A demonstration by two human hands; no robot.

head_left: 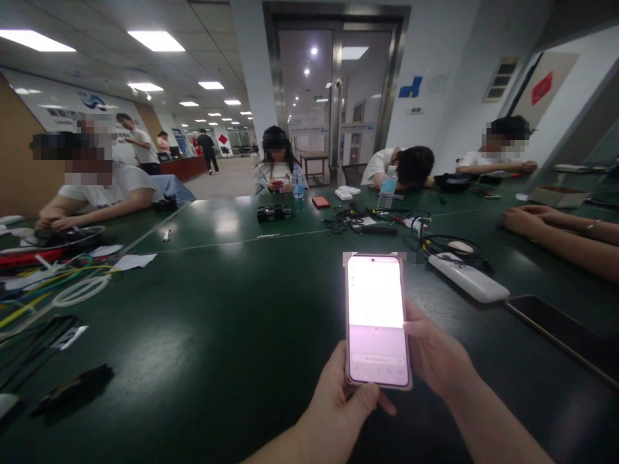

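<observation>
Far left of the frame: loose coloured wires point(53, 274) and a white tubing coil point(80, 290) on the dark green table point(217, 335), with paper slips point(133, 260) just beside them; a seated person's forearm point(91, 209) rests at the table edge above. Upper centre: small black device point(273, 212), two water bottles point(297, 183) point(387, 188), red card-sized item point(320, 202). Lower centre: left hand point(333, 412), fingers curled under the lower edge of a lit smartphone point(376, 319), thumb laid beneath it. Right hand point(435, 361) clasps the phone's right edge. The phone is held upright above the table. Right of centre: white power strip point(468, 277) among black cables point(435, 245); dark tablet point(563, 335) at lower right; another person's arms point(561, 235) at the right edge.
</observation>
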